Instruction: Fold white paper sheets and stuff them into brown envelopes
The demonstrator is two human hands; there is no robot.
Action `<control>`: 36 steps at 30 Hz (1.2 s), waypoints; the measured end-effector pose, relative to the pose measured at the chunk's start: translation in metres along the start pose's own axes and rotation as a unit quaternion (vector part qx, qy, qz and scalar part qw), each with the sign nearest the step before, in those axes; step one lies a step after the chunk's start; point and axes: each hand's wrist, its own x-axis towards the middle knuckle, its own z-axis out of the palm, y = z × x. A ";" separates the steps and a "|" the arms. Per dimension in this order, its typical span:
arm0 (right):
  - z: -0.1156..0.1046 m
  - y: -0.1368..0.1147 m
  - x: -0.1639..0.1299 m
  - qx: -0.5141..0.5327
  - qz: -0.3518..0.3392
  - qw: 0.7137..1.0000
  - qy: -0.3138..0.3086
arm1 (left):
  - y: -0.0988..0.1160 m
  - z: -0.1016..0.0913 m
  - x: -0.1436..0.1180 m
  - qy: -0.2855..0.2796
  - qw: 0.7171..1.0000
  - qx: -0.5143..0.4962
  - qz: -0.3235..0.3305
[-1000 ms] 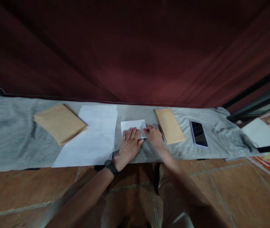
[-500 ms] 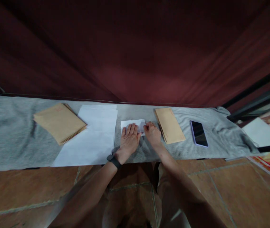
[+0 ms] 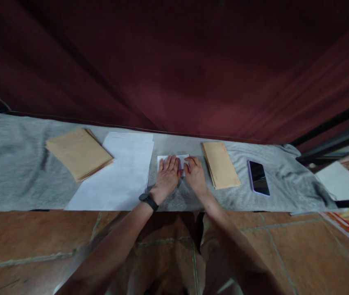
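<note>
Both hands lie flat, fingers spread and gripping nothing, on one small folded white paper (image 3: 174, 159) in the middle of the grey cloth (image 3: 8, 172): the left hand (image 3: 167, 177) covers its left part, the right hand (image 3: 195, 175) its right. To the left lies one spread of white sheets (image 3: 122, 172), then one stack of brown envelopes (image 3: 78, 152). To the right lie a second brown envelope stack (image 3: 221, 164) and one dark phone (image 3: 258, 177); how many envelopes each stack holds cannot be told

Two envelope stacks (image 3: 78, 152) (image 3: 221, 164), two white papers (image 3: 117, 172) (image 3: 180, 158), one phone (image 3: 258, 177), two hands (image 3: 166, 179) (image 3: 195, 177).
</note>
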 end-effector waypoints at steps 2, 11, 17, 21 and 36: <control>0.005 -0.003 -0.001 0.041 -0.034 0.998 -0.021 | -0.002 0.001 -0.001 -0.006 1.000 -0.001 0.003; 0.024 -0.006 -0.011 -0.029 -0.091 0.989 -0.110 | 0.003 0.003 -0.007 -0.032 0.999 0.009 -0.032; 0.028 -0.003 -0.014 -0.116 -0.055 0.985 -0.116 | 0.000 0.004 -0.021 -0.025 0.998 -0.013 -0.058; 0.029 0.008 -0.015 -0.153 -0.048 0.984 -0.077 | -0.007 0.002 -0.030 -0.003 0.997 -0.028 -0.072; 0.020 0.001 -0.008 -0.057 -0.109 0.992 -0.037 | -0.001 -0.008 -0.034 -0.019 0.994 -0.012 -0.106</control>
